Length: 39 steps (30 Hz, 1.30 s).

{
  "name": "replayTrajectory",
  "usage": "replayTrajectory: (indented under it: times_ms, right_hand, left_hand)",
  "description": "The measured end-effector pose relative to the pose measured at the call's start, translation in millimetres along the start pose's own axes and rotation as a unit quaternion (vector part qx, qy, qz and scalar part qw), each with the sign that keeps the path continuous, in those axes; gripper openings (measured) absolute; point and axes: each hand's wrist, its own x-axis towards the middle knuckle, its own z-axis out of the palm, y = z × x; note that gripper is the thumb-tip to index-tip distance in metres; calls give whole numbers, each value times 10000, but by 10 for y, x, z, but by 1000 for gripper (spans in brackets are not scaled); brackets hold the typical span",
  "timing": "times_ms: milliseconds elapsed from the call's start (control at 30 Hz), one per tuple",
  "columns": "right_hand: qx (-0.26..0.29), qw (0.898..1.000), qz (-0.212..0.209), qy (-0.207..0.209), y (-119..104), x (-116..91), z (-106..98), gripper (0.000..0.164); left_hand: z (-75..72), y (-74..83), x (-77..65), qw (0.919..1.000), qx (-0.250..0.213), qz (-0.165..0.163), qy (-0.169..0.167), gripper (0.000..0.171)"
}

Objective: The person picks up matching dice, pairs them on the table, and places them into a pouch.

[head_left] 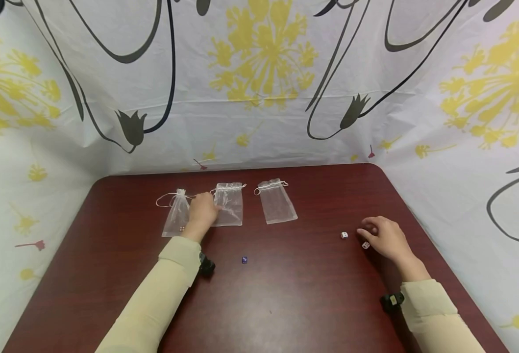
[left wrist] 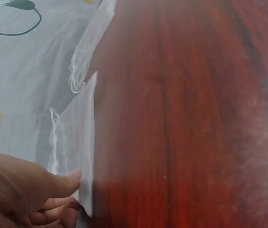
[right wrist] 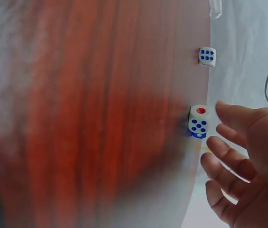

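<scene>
My left hand (head_left: 203,210) is at the left edge of the middle sheer white drawstring pouch (head_left: 230,206). In the left wrist view, thumb and fingers pinch the edge of that pouch (left wrist: 72,137). Left of this hand lies a gathered pouch (head_left: 175,218) with a white, red-dotted die (head_left: 182,228) showing through it. My right hand (head_left: 387,238) hovers with loosely bent fingers beside a white die (head_left: 365,245), apparently not gripping it. The right wrist view has a red-and-blue-dotted white die (right wrist: 199,119) near the thumb, partly covering a blue die (right wrist: 199,135).
A third pouch (head_left: 279,202) lies flat at the back. Another white die (head_left: 344,235) sits left of the right hand. A dark blue die (head_left: 244,260) rests mid-table on the red-brown table (head_left: 285,304). Patterned white sheeting (head_left: 259,127) rises behind the table.
</scene>
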Motion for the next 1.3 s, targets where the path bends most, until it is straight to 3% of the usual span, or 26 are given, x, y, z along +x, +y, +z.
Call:
replayTrajectory:
  times_ms: [267, 500, 600, 867, 1300]
  right_hand:
    - [-70, 9992, 59, -402, 43, 27, -5, 21]
    - [-104, 9993, -13, -354, 77, 25, 24, 16]
    - [-88, 9994, -16, -333, 82, 15, 26, 14]
    - [-78, 9995, -31, -304, 73, -11, 17, 13]
    - [-26, 9998, -208, 48, -57, 24, -7, 12]
  left_hand:
    - [-53, 20, -6, 9998, -40, -93, -196, 34]
    - [-30, 5, -10, 9994, -175, -185, -221, 24]
    - [4, 2, -22, 9998, -166, -85, -70, 21]
    - [66, -14, -91, 9965, -171, 577, 579, 23]
    - [4, 18, -244, 9790, -668, 1010, 1638, 15]
